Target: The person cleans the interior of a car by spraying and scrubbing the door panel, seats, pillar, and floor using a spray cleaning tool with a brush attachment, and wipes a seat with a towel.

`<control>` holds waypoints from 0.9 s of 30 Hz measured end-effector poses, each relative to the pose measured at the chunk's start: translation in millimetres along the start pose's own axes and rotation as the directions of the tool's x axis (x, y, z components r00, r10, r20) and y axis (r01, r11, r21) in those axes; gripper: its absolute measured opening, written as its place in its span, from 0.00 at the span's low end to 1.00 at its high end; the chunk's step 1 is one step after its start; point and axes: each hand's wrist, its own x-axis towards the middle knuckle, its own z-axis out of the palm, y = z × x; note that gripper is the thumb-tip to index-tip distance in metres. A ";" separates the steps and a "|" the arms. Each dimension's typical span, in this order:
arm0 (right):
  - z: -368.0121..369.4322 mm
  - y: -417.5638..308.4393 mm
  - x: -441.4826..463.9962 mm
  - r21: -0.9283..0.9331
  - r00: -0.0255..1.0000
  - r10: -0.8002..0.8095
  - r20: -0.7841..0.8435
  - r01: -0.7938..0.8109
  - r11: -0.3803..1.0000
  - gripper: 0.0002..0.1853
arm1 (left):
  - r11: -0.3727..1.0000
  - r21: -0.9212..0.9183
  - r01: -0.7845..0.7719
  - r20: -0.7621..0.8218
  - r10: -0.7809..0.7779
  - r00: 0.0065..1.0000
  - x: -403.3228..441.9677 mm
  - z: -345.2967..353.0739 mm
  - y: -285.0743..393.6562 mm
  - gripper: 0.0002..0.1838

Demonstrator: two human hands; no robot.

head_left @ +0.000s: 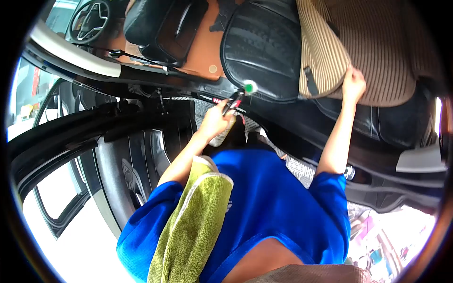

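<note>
My left hand (pixel 217 121) is closed around a black-and-red spray bottle (pixel 232 103) with a round green-and-white tip. A pale lower part shows beneath the fingers, and the tip points at the black quilted seat mat (pixel 262 52). On the other side, my right hand (pixel 354 86) pinches the edge of a tan ribbed seat cover (pixel 325 52), which is folded back with its dark strap (pixel 311 81) showing. A brown ribbed part of the seat cover (pixel 377 52) lies beyond that hand, over the black rear seat.
The open car door (pixel 137 160) stands to my left. Ahead on the left are the front seat (pixel 165 28), a seat belt (pixel 141 59) and the steering wheel (pixel 90 21). An orange-brown floor mat (pixel 200 47) lies between the seats. A green towel (pixel 198 226) hangs over my shoulder.
</note>
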 end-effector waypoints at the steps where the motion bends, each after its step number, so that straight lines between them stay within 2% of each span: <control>1: 4.9 -3.6 -8.7 0.031 1.000 0.025 0.017 -0.026 0.999 0.15 | 0.998 -0.050 0.034 -0.069 -0.038 0.997 1.7 -11.3 -9.9 0.21; 2: 10.8 -7.1 -18.7 0.059 0.998 0.053 0.037 -0.055 0.997 0.15 | 0.993 -0.103 0.065 -0.133 -0.078 0.988 4.1 -21.8 -18.8 0.23; 4: 25.6 -9.7 -39.2 -0.014 0.992 0.102 0.078 -0.101 0.995 0.15 | 0.984 -0.112 0.135 -0.284 -0.162 0.945 12.1 -40.5 -26.7 0.25; 6: 37.1 -12.6 -55.9 -0.159 0.939 0.286 0.190 -0.258 0.953 0.15 | 0.980 -0.134 0.148 -0.361 -0.187 0.913 28.8 -46.3 -48.5 0.23; 7: 42.7 -11.8 -64.5 -0.257 0.871 0.382 0.309 -0.311 0.915 0.15 | 0.957 -0.242 0.160 -0.303 -0.231 0.925 35.5 -53.8 -50.9 0.20; 8: 47.9 -10.8 -72.6 -0.360 0.776 0.480 0.409 -0.346 0.866 0.15 | 0.951 -0.290 0.110 -0.321 -0.205 0.925 45.5 -52.8 -69.2 0.17; 10: 52.8 -20.2 -84.0 -0.480 0.669 0.528 0.523 -0.281 0.831 0.16 | 0.929 -0.343 0.142 -0.295 -0.250 0.922 58.8 -55.1 -87.4 0.15; 11: 56.9 -41.0 -84.6 -0.415 0.712 0.491 0.501 -0.300 0.859 0.17 | 0.822 -0.504 0.265 -0.168 -0.395 0.903 61.9 -64.8 -70.4 0.10; 12: 57.7 -72.2 -80.2 -0.353 0.751 0.459 0.474 -0.316 0.881 0.19 | 0.775 -0.578 0.256 -0.172 -0.423 0.890 68.0 -61.4 -73.4 0.07; 13: 63.0 -106.1 -70.6 -0.229 0.787 0.357 0.503 -0.277 0.933 0.20 | 0.729 -0.617 0.297 -0.124 -0.462 0.878 74.6 -59.3 -82.6 0.07; 15: 106.6 -116.1 -74.7 0.013 0.762 0.282 0.583 -0.356 0.934 0.20 | 0.650 -0.669 0.360 -0.043 -0.517 0.855 85.2 -52.3 -91.9 0.07; 16: 152.3 -134.9 -72.3 0.251 0.744 0.182 0.643 -0.429 0.868 0.21 | 0.630 -0.673 0.388 -0.010 -0.532 0.847 95.6 -53.8 -96.8 0.08; 17: 185.9 -148.4 -68.1 0.284 0.714 0.147 0.684 -0.447 0.848 0.21 | 0.609 -0.691 0.389 0.011 -0.529 0.848 105.3 -51.7 -104.0 0.09; 19: 246.3 -180.6 -53.1 0.381 0.761 0.027 0.648 -0.354 0.854 0.20 | 0.584 -0.691 0.426 0.039 -0.558 0.829 118.1 -49.7 -111.2 0.10; 20: 284.0 -195.4 -46.1 0.432 0.749 0.022 0.663 -0.406 0.805 0.20 | 0.563 -0.694 0.449 0.050 -0.584 0.810 126.7 -48.9 -117.8 0.11; 21: 326.0 -205.0 -43.9 0.502 0.778 -0.003 0.628 -0.403 0.765 0.21 | 0.530 -0.701 0.477 0.102 -0.588 0.803 133.1 -48.6 -128.6 0.11; 22: 369.8 -213.8 -40.6 0.470 0.736 0.055 0.674 -0.486 0.737 0.22 | 0.496 -0.705 0.507 0.153 -0.591 0.792 137.7 -47.9 -138.1 0.12; 23: 418.5 -218.4 -37.5 0.439 0.614 0.108 0.782 -0.664 0.605 0.23 | 0.524 -0.681 0.512 0.133 -0.599 0.789 144.2 -46.7 -144.3 0.12; 24: 473.8 -218.7 -40.0 0.366 0.563 0.165 0.810 -0.705 0.607 0.25 | 0.539 -0.669 0.512 0.114 -0.607 0.787 151.0 -46.3 -147.6 0.11; 25: 503.7 -231.9 -29.9 0.286 0.562 0.201 0.802 -0.658 0.697 0.26 | 0.525 -0.681 0.511 0.087 -0.635 0.768 157.5 -46.0 -143.5 0.11; 26: 545.3 -235.6 -23.3 0.199 0.496 0.215 0.842 -0.654 0.730 0.25 | 0.511 -0.695 0.506 0.055 -0.664 0.746 161.8 -45.4 -141.4 0.11; 27: 556.3 -248.2 -5.7 0.084 0.450 0.266 0.852 -0.620 0.780 0.24 | 0.528 -0.644 0.554 0.069 -0.680 0.729 163.1 -45.3 -148.1 0.12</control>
